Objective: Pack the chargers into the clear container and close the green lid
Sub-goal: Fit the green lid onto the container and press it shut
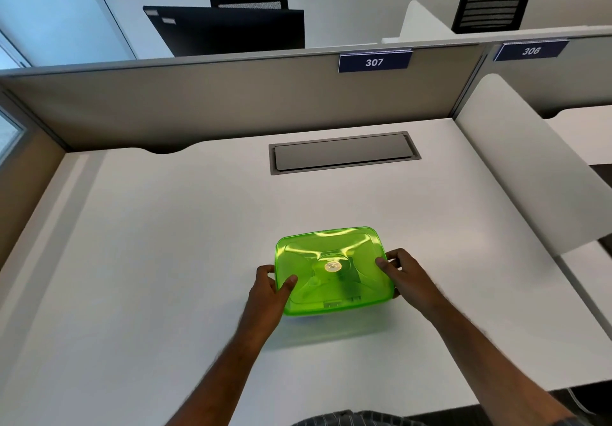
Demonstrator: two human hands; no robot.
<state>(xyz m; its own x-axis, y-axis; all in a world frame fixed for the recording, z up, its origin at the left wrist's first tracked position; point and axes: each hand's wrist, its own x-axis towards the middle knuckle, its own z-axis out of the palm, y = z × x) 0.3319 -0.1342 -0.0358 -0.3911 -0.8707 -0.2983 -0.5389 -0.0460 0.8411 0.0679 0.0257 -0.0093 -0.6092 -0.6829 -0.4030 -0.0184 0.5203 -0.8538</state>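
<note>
A translucent green lid (332,268) sits atop the container, near the front of a white desk (165,243). The left hand (270,288) grasps the lid's edge at 9 o'clock, thumb on top; the right hand (402,271) grips it at 3 o'clock. A grey cable hatch (344,152) lies at 12 o'clock, below a partition sign (374,61) reading 307.
</note>
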